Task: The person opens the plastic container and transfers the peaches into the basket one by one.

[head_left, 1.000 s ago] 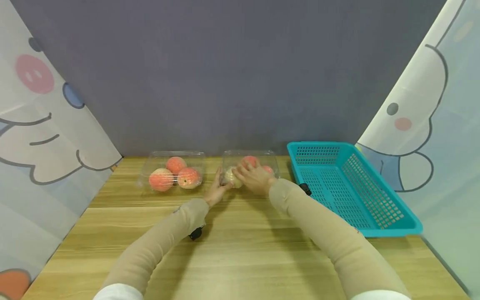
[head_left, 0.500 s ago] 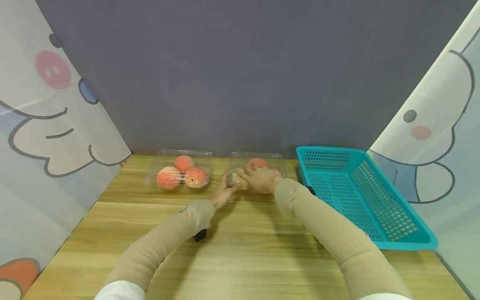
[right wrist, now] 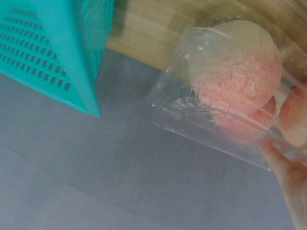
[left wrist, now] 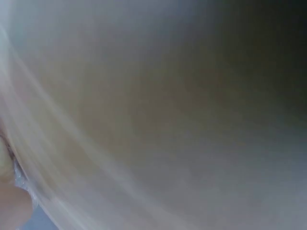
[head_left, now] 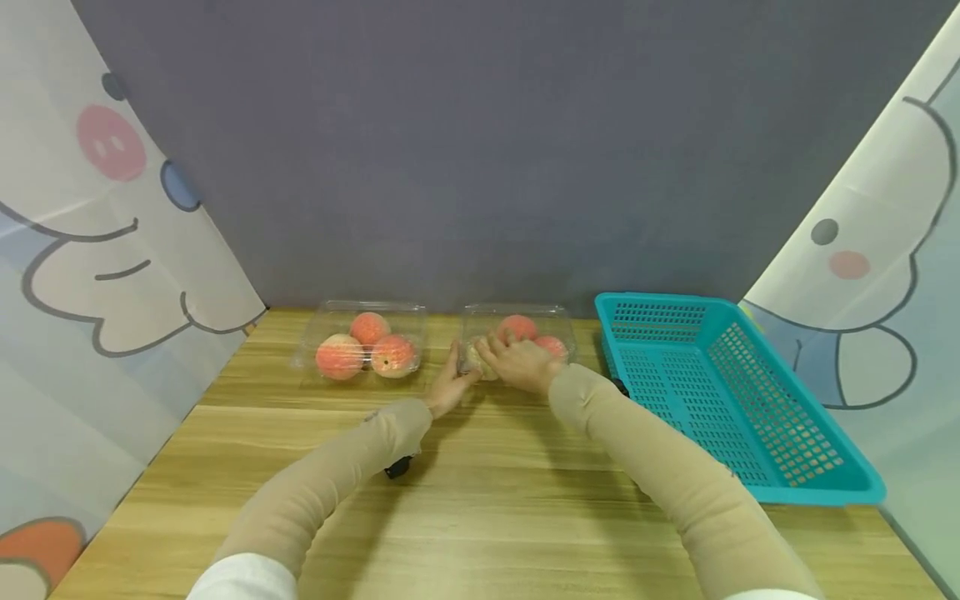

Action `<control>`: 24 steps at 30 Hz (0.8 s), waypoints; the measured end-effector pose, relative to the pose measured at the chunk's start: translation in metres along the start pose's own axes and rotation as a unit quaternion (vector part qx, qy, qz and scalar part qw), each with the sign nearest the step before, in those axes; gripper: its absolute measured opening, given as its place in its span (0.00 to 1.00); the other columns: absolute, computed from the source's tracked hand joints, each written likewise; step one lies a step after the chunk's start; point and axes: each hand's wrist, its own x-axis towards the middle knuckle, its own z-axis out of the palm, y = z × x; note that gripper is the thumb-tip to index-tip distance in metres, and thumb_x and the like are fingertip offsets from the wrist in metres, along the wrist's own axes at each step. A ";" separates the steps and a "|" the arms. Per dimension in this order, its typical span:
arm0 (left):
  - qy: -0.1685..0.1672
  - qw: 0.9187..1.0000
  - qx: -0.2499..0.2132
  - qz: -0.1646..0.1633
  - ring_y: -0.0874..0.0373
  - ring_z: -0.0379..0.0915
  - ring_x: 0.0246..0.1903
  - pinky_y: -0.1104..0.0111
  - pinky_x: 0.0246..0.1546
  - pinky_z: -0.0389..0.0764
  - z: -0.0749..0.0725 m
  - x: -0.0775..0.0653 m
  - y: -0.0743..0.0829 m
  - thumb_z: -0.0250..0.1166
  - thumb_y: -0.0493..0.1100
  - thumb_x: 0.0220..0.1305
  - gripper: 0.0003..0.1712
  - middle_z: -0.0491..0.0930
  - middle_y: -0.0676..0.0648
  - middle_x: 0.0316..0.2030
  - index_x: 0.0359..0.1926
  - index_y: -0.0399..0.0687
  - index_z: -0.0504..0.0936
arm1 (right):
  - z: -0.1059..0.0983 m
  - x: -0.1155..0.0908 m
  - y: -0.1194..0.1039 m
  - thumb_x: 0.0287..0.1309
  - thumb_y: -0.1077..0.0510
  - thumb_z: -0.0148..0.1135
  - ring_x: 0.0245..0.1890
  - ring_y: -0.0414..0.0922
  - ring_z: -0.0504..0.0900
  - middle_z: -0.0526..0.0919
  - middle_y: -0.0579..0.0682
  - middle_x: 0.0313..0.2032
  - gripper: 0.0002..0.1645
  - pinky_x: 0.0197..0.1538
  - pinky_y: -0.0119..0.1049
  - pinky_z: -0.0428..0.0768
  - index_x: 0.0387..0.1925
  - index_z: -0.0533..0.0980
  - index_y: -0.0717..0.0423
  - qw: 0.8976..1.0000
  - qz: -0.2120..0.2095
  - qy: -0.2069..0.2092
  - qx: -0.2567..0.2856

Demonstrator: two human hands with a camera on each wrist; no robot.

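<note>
A clear plastic fruit box (head_left: 555, 321) at the back middle of the table holds peaches. Two pink peaches (head_left: 517, 327) show plainly, and a paler one lies partly under my right hand. Against the box's left front corner rests my left hand (head_left: 448, 388), its fingers along the side and its thumb along the front. My right hand (head_left: 521, 362) lies over the top of the box with fingers extended. In the right wrist view a finger (right wrist: 280, 165) touches the clear lid (right wrist: 187, 110). The left wrist view is mostly blurred, with clear plastic close to the lens.
To the left stands a similar clear box (head_left: 337, 317) with three peaches (head_left: 339, 357) inside. A turquoise plastic basket (head_left: 813, 417) sits on the right of the wooden table (head_left: 480, 517). Behind rises a grey backdrop (head_left: 450, 167), with cartoon-printed sheets on both sides.
The head view has shifted, so the boxes and basket appear farther right. My right hand has slid slightly left over the box, showing more of the right-hand peach. My left hand keeps its place.
</note>
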 end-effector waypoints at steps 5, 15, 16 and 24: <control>0.001 1.000 0.011 -0.012 0.40 0.40 0.69 0.46 0.67 0.44 0.001 0.002 -0.002 0.48 0.57 0.67 0.50 0.29 0.44 0.72 0.69 0.51 0.21 | -0.002 0.000 -0.002 0.62 0.51 0.53 0.61 0.55 0.69 0.55 0.60 0.68 0.44 0.52 0.37 0.78 0.70 0.43 0.57 0.997 -0.021 -0.016 -0.066; 0.017 0.998 -0.054 0.003 0.41 0.31 0.70 0.43 0.67 0.39 0.006 -0.007 0.016 0.49 0.47 0.66 0.47 0.28 0.45 0.72 0.70 0.49 0.24 | 0.000 0.002 -0.009 0.61 0.51 0.56 0.55 0.54 0.74 0.62 0.61 0.64 0.39 0.47 0.39 0.81 0.68 0.51 0.58 0.999 0.033 0.042 -0.008; 0.020 0.998 -0.058 0.002 0.40 0.32 0.70 0.43 0.66 0.40 0.005 -0.009 0.020 0.49 0.46 0.66 0.47 0.28 0.45 0.72 0.70 0.49 0.24 | 0.000 0.003 -0.010 0.61 0.51 0.55 0.55 0.54 0.75 0.63 0.61 0.63 0.39 0.46 0.39 0.81 0.68 0.52 0.58 0.998 0.038 0.052 0.004; 0.018 0.997 -0.080 -0.008 0.41 0.31 0.70 0.45 0.67 0.40 0.007 -0.016 0.032 0.49 0.42 0.65 0.47 0.28 0.42 0.71 0.70 0.47 0.26 | -0.003 0.006 -0.014 0.63 0.52 0.53 0.54 0.54 0.75 0.67 0.61 0.61 0.33 0.44 0.42 0.82 0.66 0.57 0.59 0.993 0.065 0.065 0.071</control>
